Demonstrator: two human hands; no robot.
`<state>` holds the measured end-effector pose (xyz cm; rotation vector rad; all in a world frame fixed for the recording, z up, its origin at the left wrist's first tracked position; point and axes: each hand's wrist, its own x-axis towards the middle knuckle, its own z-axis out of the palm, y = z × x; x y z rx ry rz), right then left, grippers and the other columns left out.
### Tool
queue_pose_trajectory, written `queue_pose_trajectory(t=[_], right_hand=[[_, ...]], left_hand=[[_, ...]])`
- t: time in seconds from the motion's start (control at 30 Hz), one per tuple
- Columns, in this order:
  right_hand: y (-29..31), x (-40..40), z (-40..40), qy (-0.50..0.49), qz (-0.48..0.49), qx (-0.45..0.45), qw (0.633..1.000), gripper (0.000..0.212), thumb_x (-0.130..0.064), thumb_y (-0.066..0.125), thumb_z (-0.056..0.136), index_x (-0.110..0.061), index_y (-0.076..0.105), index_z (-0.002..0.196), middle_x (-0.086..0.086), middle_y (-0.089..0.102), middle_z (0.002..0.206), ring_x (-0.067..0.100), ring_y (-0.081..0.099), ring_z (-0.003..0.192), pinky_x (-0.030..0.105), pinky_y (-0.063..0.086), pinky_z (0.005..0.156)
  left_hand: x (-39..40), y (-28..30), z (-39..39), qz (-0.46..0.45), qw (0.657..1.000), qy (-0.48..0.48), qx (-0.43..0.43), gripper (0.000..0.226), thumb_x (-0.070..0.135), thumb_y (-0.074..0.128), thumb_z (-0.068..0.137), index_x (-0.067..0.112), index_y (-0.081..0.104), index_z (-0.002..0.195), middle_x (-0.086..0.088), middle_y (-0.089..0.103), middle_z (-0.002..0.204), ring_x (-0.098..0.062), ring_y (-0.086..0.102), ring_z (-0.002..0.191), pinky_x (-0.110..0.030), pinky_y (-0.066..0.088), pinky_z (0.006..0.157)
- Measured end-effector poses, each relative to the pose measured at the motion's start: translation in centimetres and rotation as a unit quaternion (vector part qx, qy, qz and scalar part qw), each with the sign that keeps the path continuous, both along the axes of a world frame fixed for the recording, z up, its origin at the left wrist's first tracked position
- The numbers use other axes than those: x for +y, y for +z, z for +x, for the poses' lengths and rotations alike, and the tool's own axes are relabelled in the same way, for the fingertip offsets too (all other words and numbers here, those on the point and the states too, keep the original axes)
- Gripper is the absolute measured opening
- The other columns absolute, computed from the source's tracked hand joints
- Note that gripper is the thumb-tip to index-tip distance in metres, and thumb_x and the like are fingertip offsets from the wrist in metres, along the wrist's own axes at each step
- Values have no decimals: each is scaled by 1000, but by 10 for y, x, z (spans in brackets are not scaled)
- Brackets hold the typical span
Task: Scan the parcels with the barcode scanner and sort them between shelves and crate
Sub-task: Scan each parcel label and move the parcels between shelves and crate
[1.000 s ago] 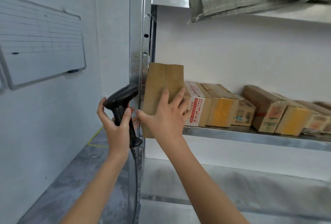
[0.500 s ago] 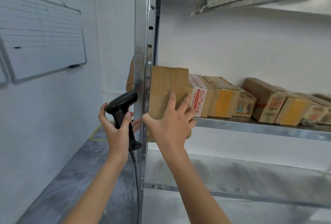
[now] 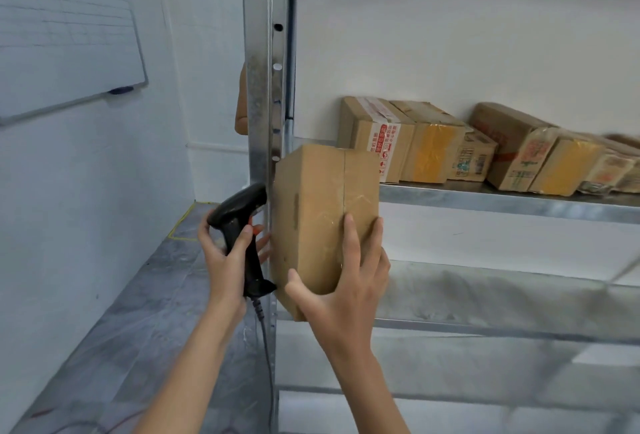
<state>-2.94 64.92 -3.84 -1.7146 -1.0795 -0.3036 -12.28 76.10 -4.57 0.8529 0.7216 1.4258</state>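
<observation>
Our right hand (image 3: 349, 281) has its fingers spread up the near face of a brown cardboard parcel (image 3: 323, 222), thumb splayed out low on the left, gripping the box from below and in front. Our left hand (image 3: 228, 257) is curled tight round the handle of the black barcode scanner (image 3: 242, 225), thumb along the grip, its head pointing right toward the parcel's left side. The parcel hangs in the air, upright, just right of the metal upright post (image 3: 265, 87) and just in front of the middle shelf (image 3: 485, 198), not resting on it. Farther right on that shelf stands a row of taped boxes (image 3: 433, 146), touching one another, so we judge a good share of the sorting already done. This parcel appears to be at the scanning or placing step; whether it has been read we cannot tell. No crate shows here, and how many parcels remain is out of view.
</observation>
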Motion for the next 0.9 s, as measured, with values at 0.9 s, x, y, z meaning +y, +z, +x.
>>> queue_pose_trajectory(t=[0.9], right_hand=[[-6, 10, 31, -28, -141, 53, 988, 133, -78, 69, 64, -29, -13, 157, 8, -17, 163, 33, 8, 145, 54, 19, 117]], left_hand=[[-48, 12, 12, 154, 988, 3, 35, 62, -7, 54, 98, 36, 33, 137, -7, 67, 123, -27, 71, 105, -44, 57, 96]])
